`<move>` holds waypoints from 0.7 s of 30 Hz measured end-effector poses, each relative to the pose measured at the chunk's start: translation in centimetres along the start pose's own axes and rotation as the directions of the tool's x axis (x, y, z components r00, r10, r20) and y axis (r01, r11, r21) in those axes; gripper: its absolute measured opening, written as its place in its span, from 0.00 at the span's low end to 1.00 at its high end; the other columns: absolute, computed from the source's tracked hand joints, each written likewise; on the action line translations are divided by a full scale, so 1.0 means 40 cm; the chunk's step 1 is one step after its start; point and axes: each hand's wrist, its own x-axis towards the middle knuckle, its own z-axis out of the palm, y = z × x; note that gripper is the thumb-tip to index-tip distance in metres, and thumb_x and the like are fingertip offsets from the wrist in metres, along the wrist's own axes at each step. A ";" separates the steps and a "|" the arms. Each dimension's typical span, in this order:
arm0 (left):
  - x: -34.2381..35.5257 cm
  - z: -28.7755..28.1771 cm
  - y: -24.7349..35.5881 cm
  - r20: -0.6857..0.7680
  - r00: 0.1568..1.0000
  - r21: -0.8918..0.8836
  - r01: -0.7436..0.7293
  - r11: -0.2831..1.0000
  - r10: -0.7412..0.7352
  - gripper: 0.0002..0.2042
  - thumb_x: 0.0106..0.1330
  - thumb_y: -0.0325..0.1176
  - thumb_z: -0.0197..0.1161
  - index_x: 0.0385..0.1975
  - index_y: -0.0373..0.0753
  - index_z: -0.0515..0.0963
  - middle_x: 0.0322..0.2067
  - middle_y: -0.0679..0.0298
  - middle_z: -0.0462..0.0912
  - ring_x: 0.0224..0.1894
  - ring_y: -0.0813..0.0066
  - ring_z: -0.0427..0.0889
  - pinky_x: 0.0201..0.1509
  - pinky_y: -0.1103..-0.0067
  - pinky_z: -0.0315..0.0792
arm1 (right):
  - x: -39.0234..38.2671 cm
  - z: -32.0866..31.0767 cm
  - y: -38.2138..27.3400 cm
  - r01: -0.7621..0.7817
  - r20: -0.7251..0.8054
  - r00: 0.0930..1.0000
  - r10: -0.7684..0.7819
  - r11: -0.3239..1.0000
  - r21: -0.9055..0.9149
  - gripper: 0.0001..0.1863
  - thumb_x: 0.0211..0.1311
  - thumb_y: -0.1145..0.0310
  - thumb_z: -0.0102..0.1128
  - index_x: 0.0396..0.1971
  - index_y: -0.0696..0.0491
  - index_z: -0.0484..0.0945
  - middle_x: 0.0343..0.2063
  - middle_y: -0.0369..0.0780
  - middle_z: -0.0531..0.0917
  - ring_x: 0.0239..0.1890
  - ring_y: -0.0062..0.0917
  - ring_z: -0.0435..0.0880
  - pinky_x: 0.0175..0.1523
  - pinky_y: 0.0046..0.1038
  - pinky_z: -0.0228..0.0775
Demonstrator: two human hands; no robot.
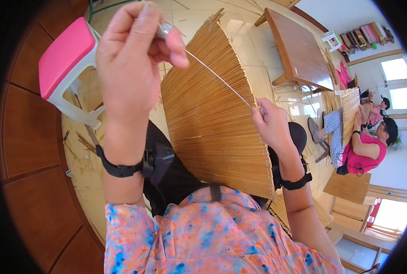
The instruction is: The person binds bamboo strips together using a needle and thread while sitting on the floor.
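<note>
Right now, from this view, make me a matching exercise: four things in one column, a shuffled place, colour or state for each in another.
Things:
1. White cord
2. Slatted mat
3. Padded stool seat
4. Wooden table

Descriptions:
A. Standing at the picture's upper right
B. Pink
C. Taut between left hand and right hand
D. Straw-coloured

Pairs: 1-C, 2-D, 3-B, 4-A

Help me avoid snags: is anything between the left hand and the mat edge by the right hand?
Nothing visible: the white cord runs uncrossed from the left hand to the right hand at the edge of the mat.
</note>
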 end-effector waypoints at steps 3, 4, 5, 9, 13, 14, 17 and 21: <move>0.015 -0.050 -0.007 -0.102 0.995 0.005 -0.015 1.000 0.016 0.09 0.75 0.32 0.47 0.41 0.35 0.73 0.22 0.61 0.77 0.20 0.74 0.74 0.25 0.82 0.70 | 0.000 0.004 -0.009 -0.011 0.014 1.000 0.010 1.000 0.026 0.09 0.58 0.71 0.61 0.37 0.60 0.78 0.12 0.43 0.72 0.13 0.25 0.69 0.23 0.27 0.62; 0.013 -0.062 -0.010 -0.141 0.989 -0.056 -0.050 0.997 0.041 0.08 0.75 0.31 0.48 0.38 0.35 0.73 0.23 0.60 0.79 0.20 0.74 0.76 0.25 0.81 0.73 | 0.003 0.008 -0.009 -0.007 0.019 1.000 0.007 1.000 0.024 0.09 0.58 0.71 0.61 0.37 0.60 0.78 0.12 0.43 0.72 0.13 0.25 0.69 0.23 0.27 0.62; 0.010 -0.063 -0.021 -0.180 0.982 -0.122 -0.078 0.989 0.056 0.08 0.74 0.31 0.49 0.36 0.35 0.74 0.23 0.59 0.80 0.20 0.74 0.79 0.25 0.80 0.76 | 0.002 0.015 0.003 -0.009 0.016 1.000 0.008 0.997 0.077 0.10 0.58 0.71 0.62 0.36 0.61 0.78 0.12 0.42 0.71 0.13 0.23 0.68 0.22 0.26 0.62; -0.041 -0.061 -0.024 -0.286 0.953 -0.033 -0.114 0.993 0.100 0.08 0.75 0.32 0.47 0.40 0.36 0.73 0.23 0.62 0.76 0.20 0.77 0.72 0.23 0.82 0.68 | 0.001 0.027 0.010 -0.027 0.023 0.999 0.024 0.988 0.150 0.10 0.61 0.71 0.61 0.37 0.61 0.78 0.13 0.39 0.73 0.15 0.17 0.69 0.23 0.22 0.62; -0.101 -0.049 -0.010 -0.146 0.989 -0.099 -0.020 0.995 0.005 0.08 0.77 0.33 0.45 0.41 0.36 0.69 0.22 0.62 0.74 0.18 0.78 0.69 0.19 0.84 0.65 | 0.009 0.033 0.039 -0.101 0.026 0.995 0.098 0.948 0.301 0.10 0.63 0.70 0.60 0.38 0.62 0.79 0.16 0.36 0.78 0.18 0.13 0.70 0.25 0.19 0.63; -0.113 -0.056 -0.003 -0.125 0.991 -0.067 -0.050 0.997 0.041 0.08 0.77 0.33 0.44 0.41 0.36 0.68 0.21 0.62 0.74 0.17 0.79 0.68 0.18 0.84 0.64 | 0.010 0.036 0.040 -0.111 0.034 0.994 0.105 0.937 0.332 0.11 0.65 0.69 0.60 0.38 0.62 0.79 0.19 0.35 0.79 0.20 0.12 0.71 0.26 0.18 0.64; -0.142 -0.074 -0.016 -0.101 0.990 -0.070 -0.101 0.992 0.094 0.07 0.76 0.32 0.44 0.42 0.36 0.65 0.20 0.61 0.73 0.13 0.79 0.68 0.13 0.84 0.63 | 0.012 0.042 0.034 -0.117 0.025 0.993 0.116 0.923 0.367 0.11 0.66 0.68 0.60 0.38 0.62 0.80 0.22 0.32 0.80 0.22 0.10 0.71 0.27 0.16 0.64; -0.184 -0.014 -0.036 -0.125 0.926 0.022 0.361 0.932 -0.356 0.04 0.73 0.27 0.45 0.40 0.34 0.66 0.16 0.62 0.73 0.10 0.80 0.68 0.10 0.85 0.63 | 0.007 0.051 0.013 -0.188 0.016 0.977 0.211 0.833 0.520 0.09 0.63 0.72 0.61 0.40 0.62 0.80 0.23 0.29 0.79 0.23 0.08 0.70 0.28 0.13 0.63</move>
